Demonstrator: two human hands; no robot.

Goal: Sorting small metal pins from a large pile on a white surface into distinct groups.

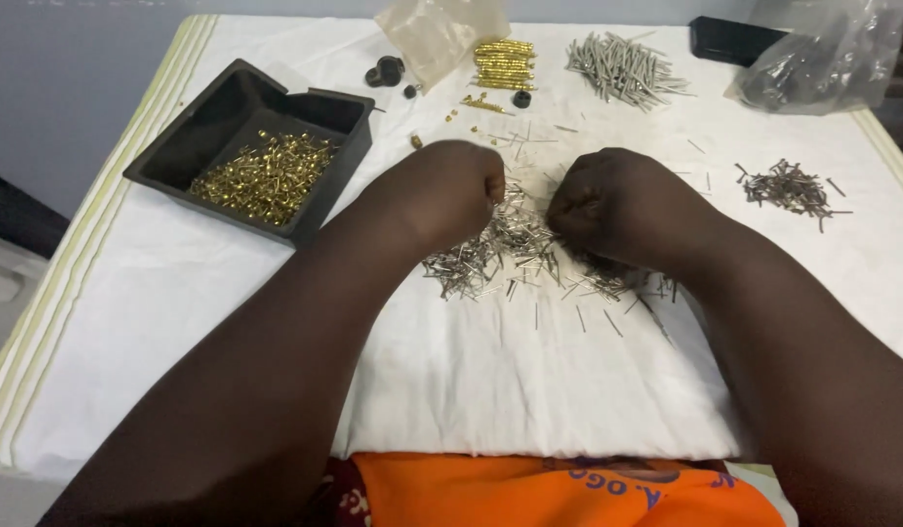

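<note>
Hovering at frame centre, the left hand and right hand are curled shut, fingertips pinching at the pin pile on the white surface. Clear bags lie top centre and top right. Fingertips are hidden; what they hold is unclear.

Soft, even light fills the scene, and the white cloth looks bright without harsh glare. Shadows under the forearms are faint. Focus is fairly sharp centrally, with slight edge distortion.
</note>
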